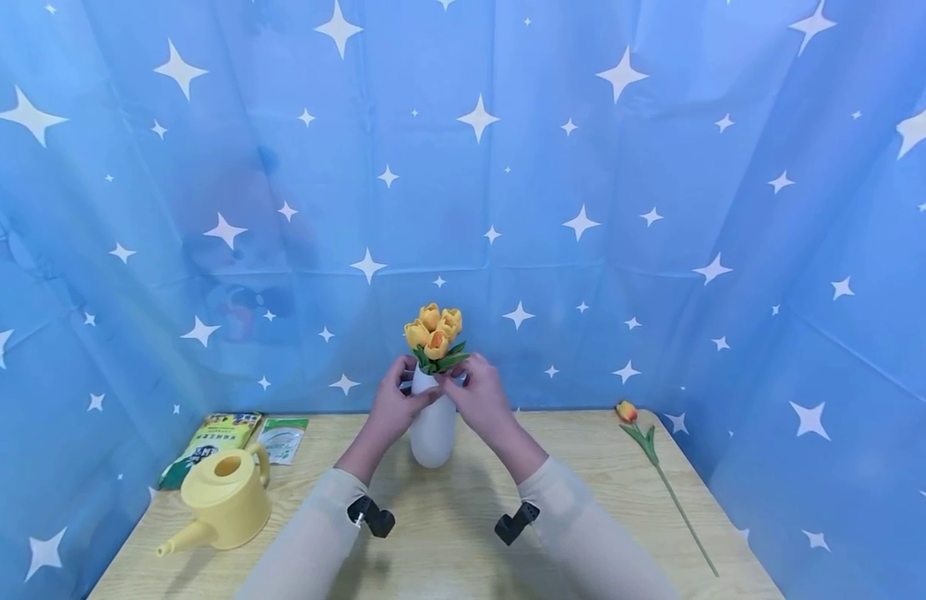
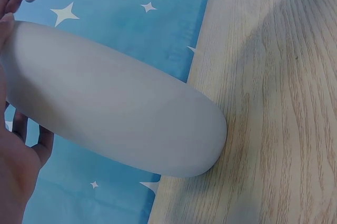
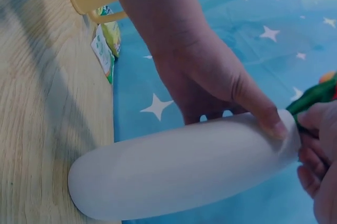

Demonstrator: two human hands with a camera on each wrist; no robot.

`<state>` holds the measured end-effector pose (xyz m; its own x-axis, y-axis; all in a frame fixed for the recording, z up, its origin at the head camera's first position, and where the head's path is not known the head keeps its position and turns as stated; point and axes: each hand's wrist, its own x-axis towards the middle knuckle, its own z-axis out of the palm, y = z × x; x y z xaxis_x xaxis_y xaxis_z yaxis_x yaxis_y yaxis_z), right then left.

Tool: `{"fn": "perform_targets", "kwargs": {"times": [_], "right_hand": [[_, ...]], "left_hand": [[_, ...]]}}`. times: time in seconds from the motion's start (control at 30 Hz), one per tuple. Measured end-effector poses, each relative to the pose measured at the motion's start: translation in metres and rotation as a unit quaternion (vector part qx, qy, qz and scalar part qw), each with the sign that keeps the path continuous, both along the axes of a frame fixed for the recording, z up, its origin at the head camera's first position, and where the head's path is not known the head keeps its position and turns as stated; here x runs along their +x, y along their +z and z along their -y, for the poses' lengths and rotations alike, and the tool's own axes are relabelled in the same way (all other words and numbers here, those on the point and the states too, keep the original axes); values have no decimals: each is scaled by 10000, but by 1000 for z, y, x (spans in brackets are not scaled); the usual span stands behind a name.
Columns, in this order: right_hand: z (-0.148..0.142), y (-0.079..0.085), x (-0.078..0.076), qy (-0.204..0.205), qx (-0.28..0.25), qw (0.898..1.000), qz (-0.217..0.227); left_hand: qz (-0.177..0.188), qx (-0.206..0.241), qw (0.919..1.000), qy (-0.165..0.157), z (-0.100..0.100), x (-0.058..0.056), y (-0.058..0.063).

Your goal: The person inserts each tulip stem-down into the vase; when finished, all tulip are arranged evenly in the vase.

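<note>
Fingers point(image 3: 274, 126) of the left hand point(image 1: 393, 408) curl round the narrow neck of a white vase point(image 1: 432, 429), thumb pressed to its near side, while the right hand point(image 1: 479, 398) pinches at the rim just under the green leaves of a bunch of yellow tulips point(image 1: 435, 329). The vase stands upright near the middle of a pale wooden table point(image 1: 447, 542), close to the back edge and the star-printed blue cloth point(image 1: 583, 167) that hangs behind and to both sides. The blooms sit tightly clustered above the mouth, stems hidden inside.

Both hands work high on a tall, slim vessel with a small foot, so any sideways push at the neck could tip it; a tug on the stems might also lift the whole bunch out or topple the vase toward the backdrop. The smooth glazed-looking surface offers little grip if the left hand's hold slackens.

A single orange tulip point(image 1: 626, 411) lies on the table well to the right, its long stem point(image 1: 676, 500) running toward the front edge. At the left stand a yellow watering can point(image 1: 224, 498) and, behind it, two flat packets point(image 1: 237, 437), all well apart from the vase.
</note>
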<state>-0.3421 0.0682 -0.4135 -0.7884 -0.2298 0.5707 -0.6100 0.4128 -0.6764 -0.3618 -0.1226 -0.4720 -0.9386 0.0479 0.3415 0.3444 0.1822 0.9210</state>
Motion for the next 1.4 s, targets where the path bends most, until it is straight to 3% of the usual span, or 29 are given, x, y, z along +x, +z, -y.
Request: {"fn": "perform_targets", "kwargs": {"times": [0.23,0.43,0.8,1.1,1.4], "right_hand": [[-9,0,4,3,-201,9997,-113],[-24,-4,13,-51,-224,9996,164],[-82,-15,32,-355,-260,9975,559],[-150,-38,37,-1153,-52,9905,745],[-220,-66,41,-2234,172,9729,577]], "left_hand": [[97,-62,9999,42,1,-1,0],[186,-104,9997,90,2,-2,-3],[287,-88,9994,154,3,-1,-1],[169,-71,9998,115,2,-1,0],[144,-70,9998,147,-1,-1,-2]]}}
